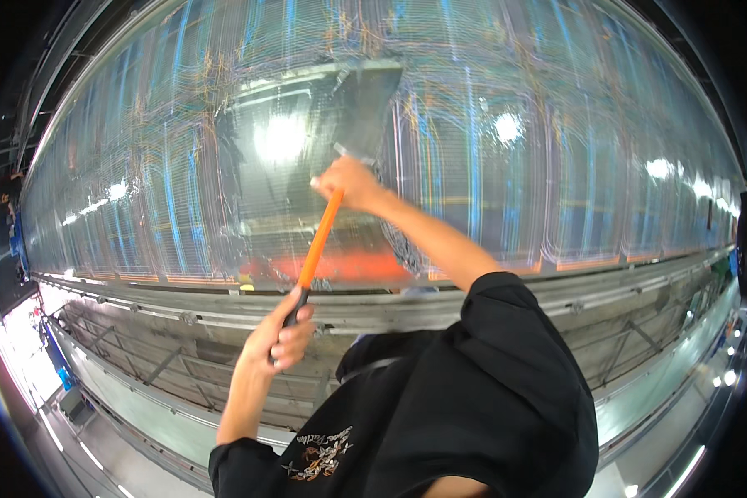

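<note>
Long-handled tool: quantity one; orange shaft, black grip; positioned obliquely over the near edge of the panel. Head blurred; type cannot be told.
Left hand: fingers wrapped around the black grip at the lower end.
Right hand: fingers closed around the upper part of the orange shaft.
Panel: quantity one; wide, glossy, marked with many coloured lines; darker patch beside the right hand.
Metal rails: located along the panel's near edge.
Shirt: black; chest bears one embroidered motif with lettering.
</note>
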`<state>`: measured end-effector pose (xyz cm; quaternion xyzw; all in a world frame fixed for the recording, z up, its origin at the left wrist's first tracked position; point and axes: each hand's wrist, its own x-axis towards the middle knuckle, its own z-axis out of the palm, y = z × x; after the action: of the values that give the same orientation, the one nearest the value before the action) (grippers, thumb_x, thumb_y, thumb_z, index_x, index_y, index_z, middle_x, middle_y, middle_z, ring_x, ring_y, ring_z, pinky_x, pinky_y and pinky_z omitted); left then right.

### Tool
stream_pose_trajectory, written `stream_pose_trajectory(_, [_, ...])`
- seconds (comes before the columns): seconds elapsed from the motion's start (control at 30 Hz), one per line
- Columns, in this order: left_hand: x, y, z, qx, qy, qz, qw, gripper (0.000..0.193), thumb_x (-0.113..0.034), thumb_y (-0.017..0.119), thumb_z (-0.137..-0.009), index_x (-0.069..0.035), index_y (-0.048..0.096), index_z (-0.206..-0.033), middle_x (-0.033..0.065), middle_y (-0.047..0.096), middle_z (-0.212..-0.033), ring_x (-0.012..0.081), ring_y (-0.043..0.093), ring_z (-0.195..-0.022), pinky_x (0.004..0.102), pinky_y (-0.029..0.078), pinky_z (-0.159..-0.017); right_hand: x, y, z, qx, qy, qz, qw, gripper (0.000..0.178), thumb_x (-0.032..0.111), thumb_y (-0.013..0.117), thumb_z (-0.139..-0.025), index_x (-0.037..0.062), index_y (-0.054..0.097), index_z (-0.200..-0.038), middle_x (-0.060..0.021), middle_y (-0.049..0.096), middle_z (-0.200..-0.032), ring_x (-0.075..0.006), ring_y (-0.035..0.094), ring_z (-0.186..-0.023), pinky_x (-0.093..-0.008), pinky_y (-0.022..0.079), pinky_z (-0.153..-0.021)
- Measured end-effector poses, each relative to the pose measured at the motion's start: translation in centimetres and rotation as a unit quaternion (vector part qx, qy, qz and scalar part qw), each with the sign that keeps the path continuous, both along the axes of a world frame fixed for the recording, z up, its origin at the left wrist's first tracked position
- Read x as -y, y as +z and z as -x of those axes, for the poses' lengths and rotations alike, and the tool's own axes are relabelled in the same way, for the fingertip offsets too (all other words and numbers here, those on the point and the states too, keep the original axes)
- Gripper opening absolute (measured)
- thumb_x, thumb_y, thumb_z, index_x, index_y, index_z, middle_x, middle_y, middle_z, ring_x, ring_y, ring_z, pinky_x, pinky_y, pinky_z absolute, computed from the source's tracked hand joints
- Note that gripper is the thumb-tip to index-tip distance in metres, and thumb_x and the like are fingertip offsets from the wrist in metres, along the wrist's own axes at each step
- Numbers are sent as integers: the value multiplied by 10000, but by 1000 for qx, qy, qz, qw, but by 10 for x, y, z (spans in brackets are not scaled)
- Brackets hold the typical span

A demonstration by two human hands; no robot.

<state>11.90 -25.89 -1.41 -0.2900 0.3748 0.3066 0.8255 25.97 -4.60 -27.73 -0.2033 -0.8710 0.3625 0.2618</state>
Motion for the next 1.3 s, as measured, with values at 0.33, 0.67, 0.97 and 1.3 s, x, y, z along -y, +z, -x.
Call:
stream_pose_trajectory(0.33, [239,43,-74,-145,-218,39,964,482,-560,490,-1022,-104,551,-879,-89,389,-497,31,277,-324,216,232,-293,277,36,-105,-22,-6,32,999,385,256,645,-927,106,543,-588,-59,546,-592,-264,546,-640,-401,404,-699])
stream_pose_trajectory(0.67, [185,40,-115,-233,-284,82,927,656,-628,509,-985,-3,641,-1138,33,662,-782,71,583,-630,229,491,-609,235,22,-147,-16,-55,-49,997,389,185,689,-897,116,500,-564,-37,508,-540,-239,502,-515,-372,398,-557])
stream_pose_trajectory(0.97, [26,76,-53,-103,-196,85,972,503,-577,375,-1048,-116,425,-852,-53,323,-494,77,280,-289,267,287,-257,106,8,-44,-105,-67,-34,992,394,152,689,-882,102,481,-552,-55,523,-525,-236,511,-482,-357,411,-510])
stream_pose_trajectory(1.3, [-171,54,8,-130,-215,107,962,552,-619,385,-1027,-130,402,-772,-58,326,-438,56,297,-260,257,275,-202,-107,-2,18,-169,-175,-96,965,409,138,711,-849,111,477,-515,-60,518,-481,-239,534,-447,-368,409,-464])
